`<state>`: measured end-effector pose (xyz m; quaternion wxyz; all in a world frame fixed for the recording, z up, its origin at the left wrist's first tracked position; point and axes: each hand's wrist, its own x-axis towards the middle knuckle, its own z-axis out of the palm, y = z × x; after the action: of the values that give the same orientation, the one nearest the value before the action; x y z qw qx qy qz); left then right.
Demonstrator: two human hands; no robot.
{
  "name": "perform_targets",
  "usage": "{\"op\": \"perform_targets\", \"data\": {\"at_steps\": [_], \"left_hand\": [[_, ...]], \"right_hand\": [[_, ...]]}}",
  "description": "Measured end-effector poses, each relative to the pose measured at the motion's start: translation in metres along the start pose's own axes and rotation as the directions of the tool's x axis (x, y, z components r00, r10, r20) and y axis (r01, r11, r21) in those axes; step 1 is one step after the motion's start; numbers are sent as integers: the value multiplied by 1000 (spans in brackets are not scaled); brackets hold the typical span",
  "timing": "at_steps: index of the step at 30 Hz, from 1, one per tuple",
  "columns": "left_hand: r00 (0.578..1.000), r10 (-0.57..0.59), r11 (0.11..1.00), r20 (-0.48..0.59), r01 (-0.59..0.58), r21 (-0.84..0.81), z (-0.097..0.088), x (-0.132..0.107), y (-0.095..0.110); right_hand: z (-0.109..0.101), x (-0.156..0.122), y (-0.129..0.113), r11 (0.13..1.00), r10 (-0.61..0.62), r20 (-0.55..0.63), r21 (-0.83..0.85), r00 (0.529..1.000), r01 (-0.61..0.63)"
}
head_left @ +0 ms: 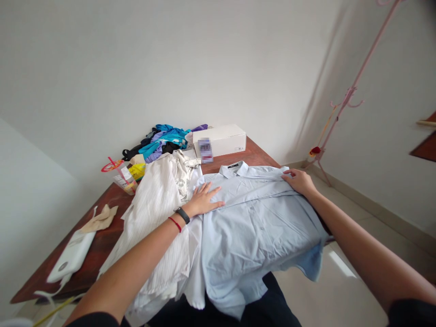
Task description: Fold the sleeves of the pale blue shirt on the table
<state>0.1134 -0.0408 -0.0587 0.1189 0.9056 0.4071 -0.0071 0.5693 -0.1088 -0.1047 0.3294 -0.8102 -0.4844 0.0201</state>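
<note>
A light blue button-up shirt [238, 231] lies front up on the table, its collar at the far side and its lower hem hanging over the near edge. One sleeve is laid across its chest. My left hand [203, 200] rests flat with spread fingers on the left side of the shirt. My right hand [299, 180] is at the shirt's right shoulder, thumb and fingers closed on the fabric there. Left of the blue shirt lie white striped clothes [153, 227], partly under my left forearm.
A heap of blue, purple and black clothes [163, 141] and a white box [221, 138] sit at the back of the wooden table [112, 200]. To the left are a plastic cup with straw [122, 177] and a white power strip [73, 254]. A pink coat stand [345, 97] stands right.
</note>
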Motion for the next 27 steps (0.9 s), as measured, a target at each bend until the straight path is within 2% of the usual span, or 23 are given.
{"op": "perform_targets", "data": {"at_steps": [6, 14, 20, 27], "left_hand": [[1000, 0, 1000, -21, 0, -6, 0, -2, 2], [992, -42, 999, -120, 39, -25, 4, -3, 0], [986, -77, 996, -149, 81, 25, 6, -1, 1], [980, -74, 997, -187, 78, 14, 14, 0, -1]], "right_hand": [[-3, -1, -3, 1000, -22, -26, 14, 999, 23], [-14, 2, -10, 989, -92, -93, 111, 991, 102], [-8, 4, -5, 995, -92, 11, 26, 996, 92], [-8, 6, 2, 991, -121, 20, -47, 992, 122]]}}
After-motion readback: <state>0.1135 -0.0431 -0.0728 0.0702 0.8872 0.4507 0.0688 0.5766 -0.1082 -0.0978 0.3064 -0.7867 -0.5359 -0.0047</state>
